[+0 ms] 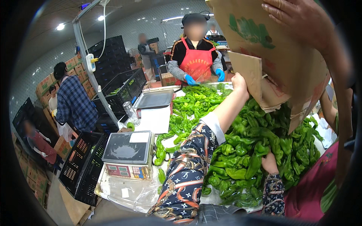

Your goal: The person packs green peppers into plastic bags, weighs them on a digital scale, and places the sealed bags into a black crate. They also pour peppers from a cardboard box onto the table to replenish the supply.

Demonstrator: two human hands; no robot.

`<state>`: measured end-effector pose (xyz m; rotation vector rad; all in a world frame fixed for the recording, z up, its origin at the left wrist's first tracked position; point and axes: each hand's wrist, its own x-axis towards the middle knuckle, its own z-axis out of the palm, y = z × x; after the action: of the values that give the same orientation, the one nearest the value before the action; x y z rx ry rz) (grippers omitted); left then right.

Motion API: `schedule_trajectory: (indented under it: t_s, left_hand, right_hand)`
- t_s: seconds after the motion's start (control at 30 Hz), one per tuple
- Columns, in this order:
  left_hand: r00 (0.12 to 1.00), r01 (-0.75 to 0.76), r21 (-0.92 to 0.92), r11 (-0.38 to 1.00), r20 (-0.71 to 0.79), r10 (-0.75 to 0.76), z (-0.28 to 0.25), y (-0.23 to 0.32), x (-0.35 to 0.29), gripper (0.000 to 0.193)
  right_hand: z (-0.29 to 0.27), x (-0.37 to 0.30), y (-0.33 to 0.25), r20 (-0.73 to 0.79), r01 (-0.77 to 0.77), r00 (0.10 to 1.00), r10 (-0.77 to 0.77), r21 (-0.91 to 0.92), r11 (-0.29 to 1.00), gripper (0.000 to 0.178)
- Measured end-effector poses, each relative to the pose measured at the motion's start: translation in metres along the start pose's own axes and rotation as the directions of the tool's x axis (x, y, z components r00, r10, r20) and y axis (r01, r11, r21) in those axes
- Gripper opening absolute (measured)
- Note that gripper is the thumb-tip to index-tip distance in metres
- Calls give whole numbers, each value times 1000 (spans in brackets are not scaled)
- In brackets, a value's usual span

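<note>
Over the tabletop's [113, 183] near edge, peppers [237, 172] may be spilled by carton [264, 52] overtipping. Flap [251, 71] pinched by left hand [240, 84]; right hand's [269, 163] grip unclear.

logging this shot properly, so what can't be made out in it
All in the head view:
Left hand: fingertips, hidden by the hand itself and perhaps the cardboard flap.
Right hand: fingertips, hidden among green peppers.
Cardboard box: upper part, cut off by the top edge.
Nearer scale: any reading, too small.
</note>
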<state>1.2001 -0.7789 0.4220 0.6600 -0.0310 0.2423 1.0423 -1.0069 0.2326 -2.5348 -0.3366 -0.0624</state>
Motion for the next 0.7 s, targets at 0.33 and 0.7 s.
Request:
schedule_trajectory:
  t_s: [0.33,0.7]
  left_hand:
    - [999,-27,-46,999,17,28,35,-1,-8,35]
    - [756,273,-166,948,646,-104,-27,46,-17,38]
  right_hand:
    - [-14,-26,0,-167,-66,985,51,-82,994,36]
    - [-9,-37,-9,-324,138,939,-114,51,989,26]
